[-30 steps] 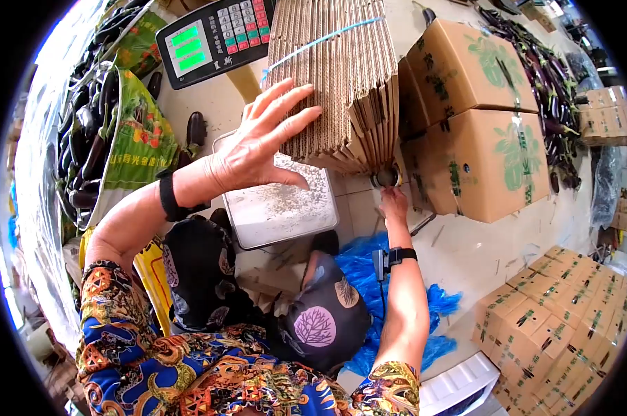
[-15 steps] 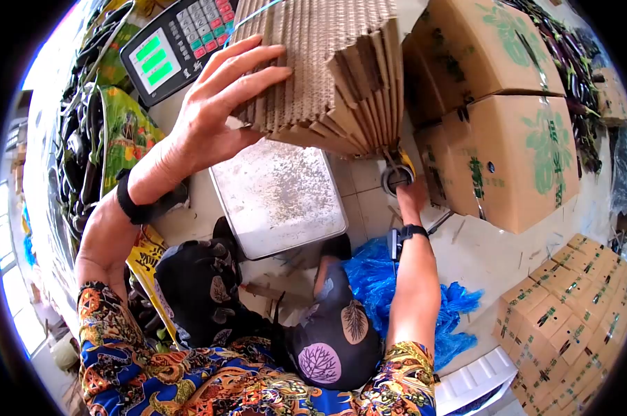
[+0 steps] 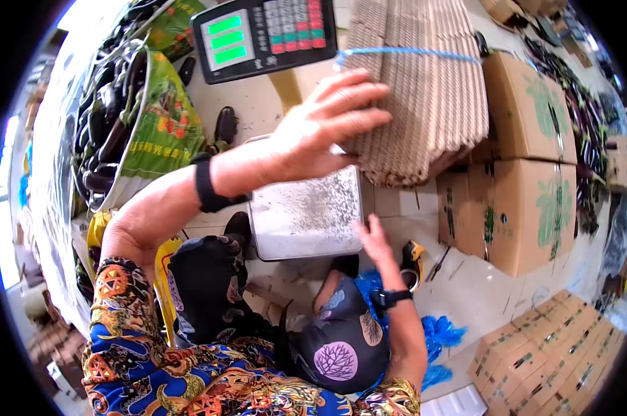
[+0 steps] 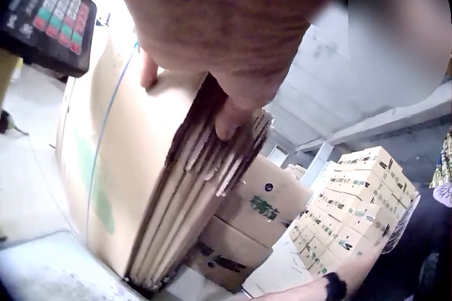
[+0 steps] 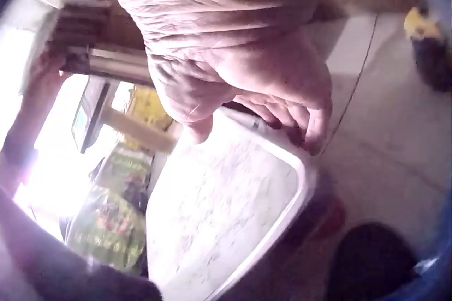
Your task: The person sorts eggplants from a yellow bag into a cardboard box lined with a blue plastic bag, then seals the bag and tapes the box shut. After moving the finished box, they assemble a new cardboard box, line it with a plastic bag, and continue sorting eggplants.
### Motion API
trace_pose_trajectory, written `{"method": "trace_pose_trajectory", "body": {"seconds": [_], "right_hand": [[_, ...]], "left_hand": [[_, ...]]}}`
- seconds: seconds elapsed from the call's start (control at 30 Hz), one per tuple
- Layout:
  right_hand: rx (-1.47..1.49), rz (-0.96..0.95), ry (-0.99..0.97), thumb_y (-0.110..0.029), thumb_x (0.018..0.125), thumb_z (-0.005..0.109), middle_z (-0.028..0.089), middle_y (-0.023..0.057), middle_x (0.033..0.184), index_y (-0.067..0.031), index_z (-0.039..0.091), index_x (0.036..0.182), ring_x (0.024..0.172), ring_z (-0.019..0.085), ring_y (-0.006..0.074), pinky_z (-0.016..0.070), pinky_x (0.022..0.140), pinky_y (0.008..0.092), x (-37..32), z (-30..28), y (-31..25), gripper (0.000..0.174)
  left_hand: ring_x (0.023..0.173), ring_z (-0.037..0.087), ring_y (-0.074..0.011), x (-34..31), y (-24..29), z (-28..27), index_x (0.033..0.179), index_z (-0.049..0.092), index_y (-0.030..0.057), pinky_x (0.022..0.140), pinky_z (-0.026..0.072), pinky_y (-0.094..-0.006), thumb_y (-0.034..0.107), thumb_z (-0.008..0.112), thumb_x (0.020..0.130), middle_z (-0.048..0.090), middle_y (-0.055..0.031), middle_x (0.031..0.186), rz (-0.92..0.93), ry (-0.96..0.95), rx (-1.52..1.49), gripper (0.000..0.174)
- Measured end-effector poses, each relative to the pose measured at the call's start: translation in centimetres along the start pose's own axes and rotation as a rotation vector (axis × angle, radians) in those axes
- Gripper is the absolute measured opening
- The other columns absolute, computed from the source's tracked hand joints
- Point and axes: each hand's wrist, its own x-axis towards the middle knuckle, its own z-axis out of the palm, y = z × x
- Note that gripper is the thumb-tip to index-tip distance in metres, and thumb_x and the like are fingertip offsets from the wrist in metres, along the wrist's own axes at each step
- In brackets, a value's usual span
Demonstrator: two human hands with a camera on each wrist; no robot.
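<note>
Left hand (image 3: 320,125) lies flat and spread against the bundle of flattened cartons (image 3: 424,90), fingers straight, pressing on the corrugated edges rather than gripping them. The left wrist view shows the fingertips (image 4: 231,116) resting on those edges. The bundle, tied with a blue strap (image 3: 404,52), stands on end at the 1 o'clock corner of the scale platform (image 3: 306,215), leaning toward 3 o'clock. From where I stand, it looks like the step in hand is steadying the bundle on the scale. The next move, I judge, calls for a firm hold with both hands, since one flat palm is all that props it up.

Right hand (image 3: 372,239) hangs at the platform's 5 o'clock corner, well apart from the bundle. Its fingers are loosely bent and hold nothing. Seen from the right wrist, it hovers just over the platform's rim (image 5: 300,174), and I cannot tell if it touches.

Outward from the bundle:
- The scale display (image 3: 265,35) sits at 10 o'clock.
- Made-up boxes (image 3: 528,173) stand just beside it at 3 o'clock.
- A yellow tape tool (image 3: 412,256) lies on the floor near the right hand.
- A green sack of eggplants (image 3: 112,118) sits far off at 9 o'clock.
- More stacked cartons (image 3: 556,353) fill the 5 o'clock corner.
</note>
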Motion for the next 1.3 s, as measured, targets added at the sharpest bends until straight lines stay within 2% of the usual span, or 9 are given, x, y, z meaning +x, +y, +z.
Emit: {"method": "trace_pose_trajectory", "body": {"seconds": [0.07,0.33,0.47,0.53,0.7,0.77,0.9,1.07,1.3], "right_hand": [[-0.289,-0.074,0.026,-0.060,0.073,0.073,0.055,0.0357,0.126,0.0057,0.032,0.138,0.119,0.054,0.0468,0.0440,0.101,0.0471,1.1,3.1,-1.6,0.101],[-0.235,0.070,-0.217,-0.053,0.079,0.072,0.050,0.0386,0.131,0.0056,0.031,0.142,0.123,0.052,0.0478,0.0417,0.105,0.0459,-2.5,4.4,-3.7,0.095],[0.090,-0.182,0.286,-0.038,0.088,0.069,0.052,0.0327,0.133,0.0090,0.040,0.137,0.118,0.058,0.0420,0.0454,0.102,0.0446,1.3,5.1,2.1,0.074],[0.263,-0.082,0.401,-0.028,0.093,0.066,0.058,0.0235,0.125,0.0062,0.044,0.134,0.106,0.063,0.0292,0.0496,0.092,0.0368,-1.1,0.0,-2.6,0.058],[0.346,-0.208,0.584,-0.018,0.095,0.064,0.060,0.0166,0.124,0.0030,0.050,0.130,0.102,0.064,0.0249,0.0502,0.089,0.0345,-4.0,-6.0,-4.9,0.044],[0.306,-0.250,0.605,-0.017,0.094,0.064,0.064,0.0157,0.118,0.0026,0.054,0.125,0.099,0.065,0.0224,0.0509,0.087,0.0326,-5.8,-7.2,-5.3,0.038],[0.192,-0.108,0.715,-0.020,0.090,0.069,0.070,0.0157,0.105,-0.0015,0.061,0.117,0.091,0.068,0.0235,0.0522,0.084,0.0344,-6.4,-7.8,4.5,0.034],[-0.102,0.312,0.904,-0.024,0.084,0.068,0.069,0.0172,0.099,-0.0045,0.065,0.104,0.093,0.065,0.0374,0.0513,0.085,0.0462,-8.2,-8.4,15.6,0.028],[-0.369,0.456,0.889,-0.023,0.083,0.068,0.065,0.0244,0.108,0.0002,0.060,0.107,0.098,0.063,0.0423,0.0495,0.089,0.0488,-4.3,-10.2,18.4,0.034]], "left_hand": [[0.140,0.037,-0.0375,0.1,0.5,0.6,0.129,0.060,0.0074,0.113,0.0369,-0.0506,0.006,0.081,0.065,0.046,-0.0158,0.147,0.000,-0.025,-0.046,0.068],[0.138,0.038,-0.0393,0.9,2.2,2.4,0.139,0.047,0.0044,0.109,0.0403,-0.0482,0.010,0.082,0.060,0.043,-0.0166,0.146,0.085,-0.005,-0.024,0.086],[0.140,0.036,-0.0384,-0.6,1.6,0.7,0.143,0.043,0.0031,0.113,0.0366,-0.0470,0.009,0.082,0.059,0.041,-0.0150,0.149,0.026,-0.068,-0.018,0.093],[0.141,0.034,-0.0382,-1.2,1.7,0.7,0.144,0.041,0.0030,0.115,0.0345,-0.0470,0.008,0.082,0.058,0.039,-0.0143,0.150,-0.029,-0.065,-0.045,0.095],[0.144,0.028,-0.0378,-1.0,1.7,-0.6,0.145,0.042,0.0087,0.115,0.0267,-0.0548,0.035,0.077,0.079,0.037,-0.0153,0.152,-0.102,-0.129,-0.140,0.080],[0.138,0.038,-0.0359,-1.1,1.8,-1.1,0.134,0.053,0.0050,0.113,0.0321,-0.0491,0.021,0.075,0.082,0.046,-0.0154,0.144,-0.134,-0.026,-0.175,0.058],[0.129,0.048,-0.0342,-1.9,2.7,-1.1,0.120,0.062,0.0016,0.107,0.0401,-0.0428,0.000,0.068,0.082,0.055,-0.0149,0.136,-0.179,0.077,-0.108,0.039],[0.125,0.051,-0.0328,-3.5,3.1,-2.5,0.118,0.064,0.0046,0.104,0.0422,-0.0421,-0.001,0.068,0.081,0.057,-0.0136,0.132,-0.190,0.014,-0.037,0.038],[0.115,0.061,-0.0259,-3.4,3.0,-3.9,0.120,0.064,0.0038,0.095,0.0495,-0.0366,0.001,0.062,0.089,0.060,-0.0137,0.131,-0.360,0.004,-0.095,0.031]]}}
